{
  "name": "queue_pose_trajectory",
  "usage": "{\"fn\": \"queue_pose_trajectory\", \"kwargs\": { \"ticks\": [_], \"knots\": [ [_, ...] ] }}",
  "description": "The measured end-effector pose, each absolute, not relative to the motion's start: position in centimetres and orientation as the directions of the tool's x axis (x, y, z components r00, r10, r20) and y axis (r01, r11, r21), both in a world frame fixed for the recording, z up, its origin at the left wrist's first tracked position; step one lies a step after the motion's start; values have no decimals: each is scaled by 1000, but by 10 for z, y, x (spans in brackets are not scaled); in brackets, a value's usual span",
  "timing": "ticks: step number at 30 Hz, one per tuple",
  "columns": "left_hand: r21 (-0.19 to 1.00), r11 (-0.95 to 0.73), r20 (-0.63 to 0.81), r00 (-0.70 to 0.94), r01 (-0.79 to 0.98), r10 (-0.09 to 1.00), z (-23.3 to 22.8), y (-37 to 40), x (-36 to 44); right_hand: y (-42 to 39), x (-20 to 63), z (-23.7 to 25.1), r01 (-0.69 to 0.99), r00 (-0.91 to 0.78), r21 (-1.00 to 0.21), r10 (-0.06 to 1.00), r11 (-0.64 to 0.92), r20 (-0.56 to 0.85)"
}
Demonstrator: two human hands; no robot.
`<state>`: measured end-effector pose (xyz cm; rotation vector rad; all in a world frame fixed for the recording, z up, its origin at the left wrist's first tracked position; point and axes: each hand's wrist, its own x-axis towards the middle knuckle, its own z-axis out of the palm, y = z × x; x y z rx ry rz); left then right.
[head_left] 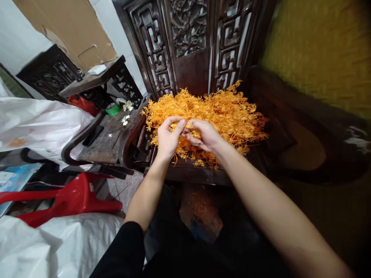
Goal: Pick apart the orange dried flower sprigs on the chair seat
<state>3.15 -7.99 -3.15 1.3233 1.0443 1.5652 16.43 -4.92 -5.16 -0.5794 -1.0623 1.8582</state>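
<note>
Your left hand (167, 136) and right hand (203, 135) meet fingertip to fingertip at the near edge of the heap of orange sprigs (220, 112), both pinched shut on one small orange sprig (187, 126) held between them just above the pile. The heap lies on the seat of the dark carved wooden chair (203, 175), spreading from the left armrest (131, 135) across to the right, with its far side pressed up against the carved chair back (188, 38). A few strands hang over the seat's front edge right under your wrists. You have little room to the left: the curved armrest stands just beside your left hand, and beyond it sits a dark side table (107, 139) with small white flowers (125, 117) and a green object (112, 110) on it. To the right the seat's bare dark wood runs on past the pile, so that side is open. Near you, below the seat edge, a clump of orange material (199, 212) lies on the floor between your forearms. Further left, a red plastic stool (66, 197) lies tipped over, hemmed by white plastic sacks (37, 123) above and below it. A yellow cushion (319, 50) fills the upper right.
</note>
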Motion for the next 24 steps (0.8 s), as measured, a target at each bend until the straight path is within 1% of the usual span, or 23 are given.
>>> {"fn": "queue_pose_trajectory", "kwargs": {
  "ticks": [3,6,8,11,13,16,18,20,24],
  "knots": [
    [929,-370,358,-179,-33,916,-34,-78,30,-54,158,-53,-480,-572,-825,819,-297,38],
    [930,-366,362,-200,19,910,-35,-77,27,-58,155,-54,-453,-624,-824,781,-339,22],
    [932,-357,361,-191,56,913,-36,-78,25,-59,152,-54,-450,-617,-836,786,-313,38],
    [913,-378,403,-183,155,897,-36,-79,20,-61,149,-53,-434,-561,-869,827,-240,52],
    [906,-366,407,-195,213,893,-37,-79,16,-63,148,-51,-450,-525,-869,848,-205,72],
    [925,-309,356,-217,222,909,-38,-77,11,-65,149,-46,-498,-483,-854,867,-153,126],
    [934,-294,336,-223,201,915,-38,-76,9,-65,149,-45,-495,-465,-860,874,-124,142],
    [928,-316,357,-225,197,907,-37,-77,9,-65,149,-45,-480,-455,-871,879,-109,140],
    [879,-401,459,-229,259,858,-36,-78,16,-64,145,-46,-471,-424,-880,891,-67,160]
  ]
}}
